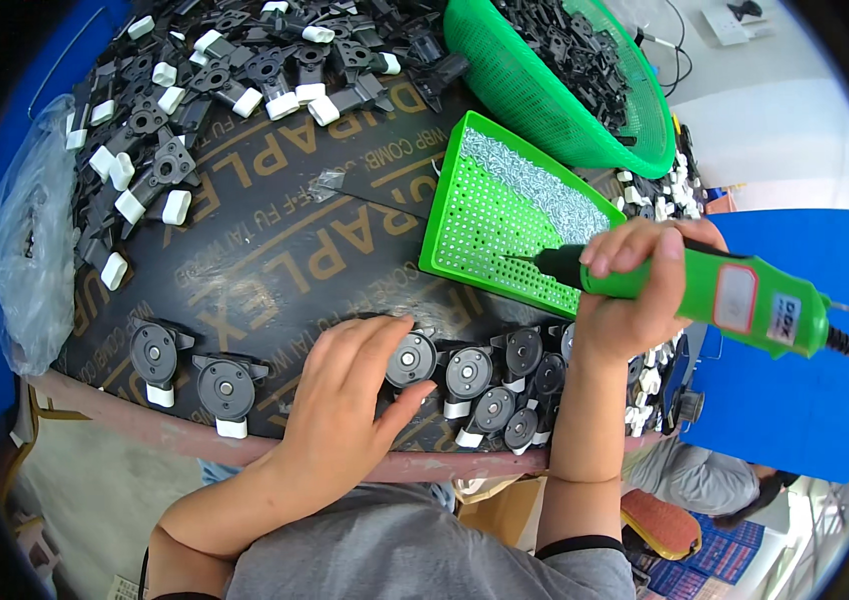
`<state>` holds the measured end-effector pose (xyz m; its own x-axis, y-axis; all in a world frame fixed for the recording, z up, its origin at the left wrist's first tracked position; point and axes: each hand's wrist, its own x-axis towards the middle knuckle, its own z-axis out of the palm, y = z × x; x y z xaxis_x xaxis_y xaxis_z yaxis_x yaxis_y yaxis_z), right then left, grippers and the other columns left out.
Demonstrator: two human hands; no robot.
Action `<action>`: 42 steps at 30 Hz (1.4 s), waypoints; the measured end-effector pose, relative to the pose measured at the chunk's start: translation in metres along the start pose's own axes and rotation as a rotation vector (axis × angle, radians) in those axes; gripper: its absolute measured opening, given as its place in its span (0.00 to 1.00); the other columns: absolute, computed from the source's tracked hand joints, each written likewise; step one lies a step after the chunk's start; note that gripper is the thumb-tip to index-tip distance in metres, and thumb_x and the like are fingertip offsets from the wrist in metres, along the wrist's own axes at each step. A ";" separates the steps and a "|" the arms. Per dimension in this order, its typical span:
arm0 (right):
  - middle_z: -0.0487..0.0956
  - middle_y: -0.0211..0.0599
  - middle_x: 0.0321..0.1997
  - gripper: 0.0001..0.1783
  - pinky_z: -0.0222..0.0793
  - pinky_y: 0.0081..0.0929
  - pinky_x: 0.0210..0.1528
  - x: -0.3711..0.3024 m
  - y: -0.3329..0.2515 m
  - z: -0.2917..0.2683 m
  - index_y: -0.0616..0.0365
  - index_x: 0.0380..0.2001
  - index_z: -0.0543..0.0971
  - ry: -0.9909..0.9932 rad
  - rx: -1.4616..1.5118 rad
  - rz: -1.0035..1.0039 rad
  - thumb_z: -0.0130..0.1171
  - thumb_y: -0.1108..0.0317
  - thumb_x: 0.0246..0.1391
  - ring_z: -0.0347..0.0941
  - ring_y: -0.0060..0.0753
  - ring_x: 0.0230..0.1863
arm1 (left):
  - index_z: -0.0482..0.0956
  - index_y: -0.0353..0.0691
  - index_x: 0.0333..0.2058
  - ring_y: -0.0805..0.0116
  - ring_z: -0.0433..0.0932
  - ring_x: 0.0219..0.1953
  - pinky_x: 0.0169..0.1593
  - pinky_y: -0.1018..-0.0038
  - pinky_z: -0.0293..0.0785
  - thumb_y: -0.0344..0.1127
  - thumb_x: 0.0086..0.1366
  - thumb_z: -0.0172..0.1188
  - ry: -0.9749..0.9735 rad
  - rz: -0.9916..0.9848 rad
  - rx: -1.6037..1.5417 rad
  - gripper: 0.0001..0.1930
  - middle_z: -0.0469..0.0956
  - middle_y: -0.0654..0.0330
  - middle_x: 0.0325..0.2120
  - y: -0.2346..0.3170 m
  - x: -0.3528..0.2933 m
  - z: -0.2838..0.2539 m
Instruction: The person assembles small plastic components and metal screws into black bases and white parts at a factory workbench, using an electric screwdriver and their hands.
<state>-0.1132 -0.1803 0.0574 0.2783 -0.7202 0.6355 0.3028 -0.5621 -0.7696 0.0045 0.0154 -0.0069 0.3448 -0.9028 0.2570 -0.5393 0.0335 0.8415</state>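
My left hand (345, 390) curls its thumb and fingers around the edge of a round black wheel-like part (412, 358) that lies on the table near its front edge. Other such black parts, most with white tabs, lie on both sides of it: two to the left (226, 389) and several to the right (469, 372). My right hand (635, 290) is wrapped around a green electric screwdriver (765, 302). The screwdriver's thin bit points left, over the perforated end of a green tray (475, 215). Small silvery screws (535, 180) fill the tray's far side.
Black brackets with white sleeves (267, 68) are heaped at the far left. A green mesh basket (535, 100) of black pieces stands behind the tray. Clear plastic film (30, 240) hangs at the left edge. A person in grey (695, 480) is at the lower right.
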 end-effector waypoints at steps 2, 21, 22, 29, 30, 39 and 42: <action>0.67 0.33 0.20 0.11 0.65 0.27 0.20 0.001 -0.012 -0.002 0.57 0.49 0.67 -0.018 0.063 -0.009 0.47 0.68 0.65 0.64 0.28 0.17 | 0.72 0.34 0.55 0.47 0.72 0.52 0.56 0.59 0.69 0.32 0.54 0.72 0.007 0.002 -0.014 0.30 0.75 0.49 0.50 -0.001 -0.001 0.000; 0.75 0.44 0.21 0.20 0.74 0.35 0.19 -0.045 -0.070 0.034 0.59 0.42 0.61 -0.439 0.317 0.099 0.60 0.79 0.52 0.71 0.38 0.15 | 0.68 0.33 0.57 0.46 0.71 0.52 0.56 0.57 0.68 0.30 0.56 0.68 -0.043 0.015 -0.056 0.30 0.71 0.47 0.50 -0.002 0.001 -0.003; 0.74 0.40 0.21 0.17 0.75 0.31 0.18 -0.043 -0.067 0.035 0.57 0.43 0.60 -0.472 0.269 0.053 0.58 0.75 0.57 0.71 0.34 0.15 | 0.69 0.33 0.57 0.46 0.71 0.52 0.57 0.57 0.68 0.31 0.56 0.68 -0.044 0.014 -0.056 0.30 0.71 0.48 0.51 -0.002 0.001 -0.004; 0.74 0.37 0.21 0.16 0.77 0.26 0.17 -0.049 -0.068 0.036 0.55 0.43 0.58 -0.415 0.238 -0.031 0.54 0.71 0.60 0.73 0.30 0.16 | 0.68 0.33 0.57 0.47 0.70 0.54 0.58 0.57 0.67 0.33 0.57 0.67 -0.064 0.004 -0.046 0.30 0.71 0.49 0.52 -0.001 0.000 -0.004; 0.74 0.37 0.21 0.16 0.77 0.26 0.17 -0.048 -0.068 0.036 0.55 0.43 0.58 -0.415 0.238 -0.030 0.54 0.71 0.60 0.73 0.30 0.16 | 0.68 0.33 0.57 0.47 0.70 0.54 0.58 0.57 0.67 0.33 0.57 0.67 -0.064 0.004 -0.047 0.30 0.71 0.49 0.52 -0.001 0.000 -0.003; 0.74 0.36 0.20 0.16 0.77 0.27 0.17 -0.048 -0.066 0.037 0.56 0.43 0.59 -0.462 0.239 -0.038 0.55 0.71 0.60 0.73 0.30 0.16 | 0.70 0.35 0.57 0.46 0.72 0.52 0.57 0.57 0.69 0.28 0.51 0.71 -0.035 -0.005 -0.057 0.33 0.72 0.49 0.51 0.000 0.000 -0.003; 0.74 0.36 0.20 0.15 0.77 0.26 0.17 -0.044 -0.068 0.036 0.56 0.43 0.59 -0.501 0.229 0.033 0.54 0.71 0.60 0.73 0.29 0.16 | 0.70 0.36 0.57 0.46 0.72 0.52 0.57 0.57 0.69 0.28 0.51 0.71 -0.034 -0.017 -0.061 0.33 0.72 0.49 0.51 0.000 -0.001 -0.003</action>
<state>-0.1132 -0.0958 0.0836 0.6735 -0.4229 0.6062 0.4619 -0.3995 -0.7919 0.0072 0.0174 -0.0058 0.3263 -0.9176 0.2268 -0.4850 0.0434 0.8734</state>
